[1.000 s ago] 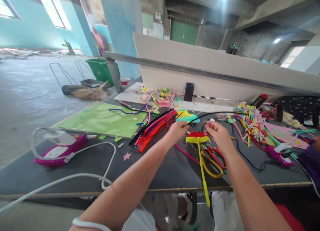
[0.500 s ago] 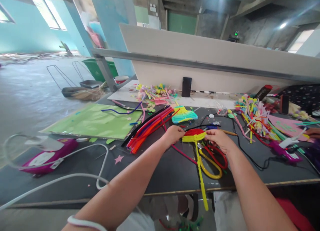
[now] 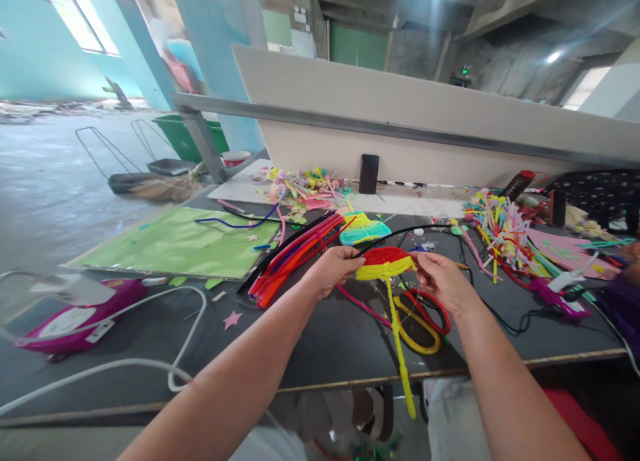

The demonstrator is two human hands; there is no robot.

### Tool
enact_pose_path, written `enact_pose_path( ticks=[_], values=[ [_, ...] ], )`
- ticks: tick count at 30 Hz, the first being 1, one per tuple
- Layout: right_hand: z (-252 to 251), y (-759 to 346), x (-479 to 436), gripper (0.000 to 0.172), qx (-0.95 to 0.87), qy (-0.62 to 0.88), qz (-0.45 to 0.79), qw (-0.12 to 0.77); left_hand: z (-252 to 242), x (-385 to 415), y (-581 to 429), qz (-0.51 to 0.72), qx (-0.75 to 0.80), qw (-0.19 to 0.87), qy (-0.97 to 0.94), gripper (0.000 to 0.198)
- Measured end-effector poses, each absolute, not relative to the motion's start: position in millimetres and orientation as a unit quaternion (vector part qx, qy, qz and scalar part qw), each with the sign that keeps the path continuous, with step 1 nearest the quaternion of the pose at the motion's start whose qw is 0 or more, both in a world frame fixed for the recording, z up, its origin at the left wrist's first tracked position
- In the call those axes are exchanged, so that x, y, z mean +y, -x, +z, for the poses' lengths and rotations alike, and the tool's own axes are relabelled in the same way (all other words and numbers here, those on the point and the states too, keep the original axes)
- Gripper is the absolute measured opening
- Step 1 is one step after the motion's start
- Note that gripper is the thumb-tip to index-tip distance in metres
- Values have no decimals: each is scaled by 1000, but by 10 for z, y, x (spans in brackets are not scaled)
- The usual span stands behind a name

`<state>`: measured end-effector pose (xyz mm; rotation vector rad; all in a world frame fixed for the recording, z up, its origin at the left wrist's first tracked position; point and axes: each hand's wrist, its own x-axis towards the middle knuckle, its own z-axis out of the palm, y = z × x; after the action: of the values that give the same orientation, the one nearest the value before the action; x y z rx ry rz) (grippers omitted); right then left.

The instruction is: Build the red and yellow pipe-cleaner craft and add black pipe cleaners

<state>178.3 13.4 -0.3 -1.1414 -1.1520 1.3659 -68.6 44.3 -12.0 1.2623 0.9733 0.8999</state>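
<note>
- Fingertips of my left hand (image 3: 337, 268) are pinched nearly together at the left end of the red-and-yellow piece (image 3: 385, 256); a black strand (image 3: 400, 232) runs out beside them.
- My right hand (image 3: 443, 281) has the piece's right end between thumb and forefinger, that gap almost closed too.
- I have the piece over the table (image 3: 310, 361), toward its front edge, and its yellow stem (image 3: 397, 331) reaches past that edge.
- Near the same edge, a yellow loop (image 3: 425, 350) and a red loop (image 3: 445, 311) lie by the stem.
- Beyond my left hand, toward the back edge, lies a turquoise-and-yellow piece (image 3: 365, 231).
- A green sheet (image 3: 175, 241) lies by the left edge.
</note>
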Motion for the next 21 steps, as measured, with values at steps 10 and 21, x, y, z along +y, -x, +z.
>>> enact_pose_path(
  ticks=[10,21],
  values=[
    [60,-1800,95,36,-508,474,539,476,-15,374,679,404,427,577,-568,30],
    [65,-1801,99,37,-467,449,592,479,40,346,659,404,409,570,-587,24]
  ],
)
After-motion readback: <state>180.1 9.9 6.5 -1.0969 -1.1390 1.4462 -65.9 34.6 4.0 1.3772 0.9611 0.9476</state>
